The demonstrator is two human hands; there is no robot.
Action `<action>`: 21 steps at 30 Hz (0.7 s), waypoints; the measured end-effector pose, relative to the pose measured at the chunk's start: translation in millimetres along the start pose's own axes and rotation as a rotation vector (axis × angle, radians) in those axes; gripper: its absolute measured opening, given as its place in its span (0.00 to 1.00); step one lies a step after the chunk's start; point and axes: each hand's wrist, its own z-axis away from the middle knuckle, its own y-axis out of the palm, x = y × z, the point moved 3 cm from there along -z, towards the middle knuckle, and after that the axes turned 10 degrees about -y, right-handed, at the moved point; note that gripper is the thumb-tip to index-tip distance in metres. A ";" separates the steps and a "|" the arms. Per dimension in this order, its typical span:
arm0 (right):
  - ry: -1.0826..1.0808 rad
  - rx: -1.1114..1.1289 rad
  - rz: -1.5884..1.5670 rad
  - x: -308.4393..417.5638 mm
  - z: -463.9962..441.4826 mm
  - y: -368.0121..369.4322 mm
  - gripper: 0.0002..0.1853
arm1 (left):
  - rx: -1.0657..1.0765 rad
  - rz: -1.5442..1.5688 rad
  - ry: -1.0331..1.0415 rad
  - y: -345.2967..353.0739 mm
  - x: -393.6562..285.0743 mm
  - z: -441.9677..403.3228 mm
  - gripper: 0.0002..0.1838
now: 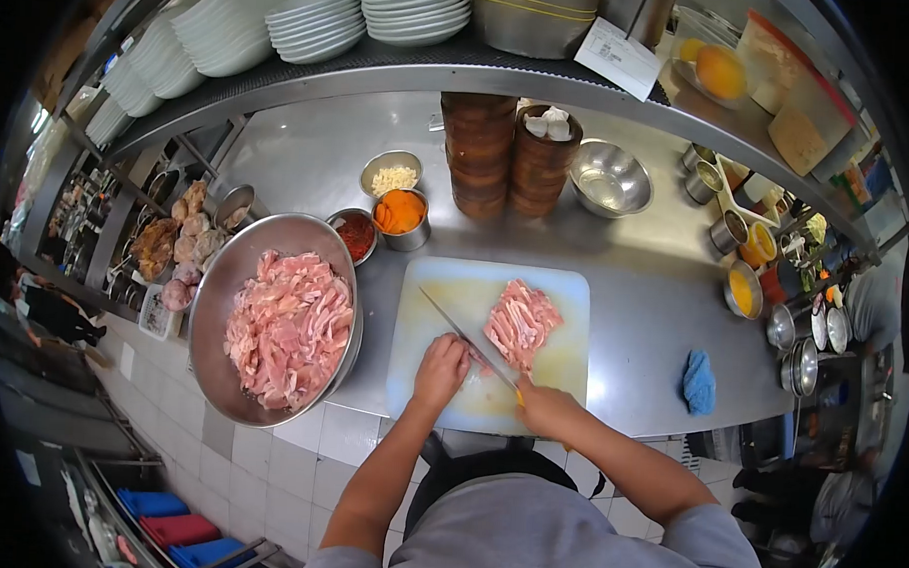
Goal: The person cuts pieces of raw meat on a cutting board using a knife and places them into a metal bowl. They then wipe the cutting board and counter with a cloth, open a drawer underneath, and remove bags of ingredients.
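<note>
A white cutting board [430,408] lies on the steel counter, with yellowish stains on it. My right hand [550,412] grips the yellow handle of a kitchen knife [460,330], whose long blade points up and left across the board. My left hand [442,370], fingers curled, presses a small piece of raw meat against the board beside the blade; the fingers partly hide it. Just beyond the knife sits a pile of sliced pale-pink raw meat [521,321]. To the left, a large steel bowl [207,340] holds a heap of similar cut meat [291,328].
Behind the board stand small metal containers of orange slices [399,213], red spice [355,235] and chopped garlic-like bits [393,179]. Stacked brown round containers [476,160] and a steel bowl [610,179] are farther back. A blue cloth [699,382] lies right. A plate-laden shelf [382,78] overhangs the counter.
</note>
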 end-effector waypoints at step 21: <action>-0.031 -0.206 0.036 1.4 -62.7 23.1 0.21 | 0.009 -0.009 0.026 -2.7 -0.1 -2.1 0.11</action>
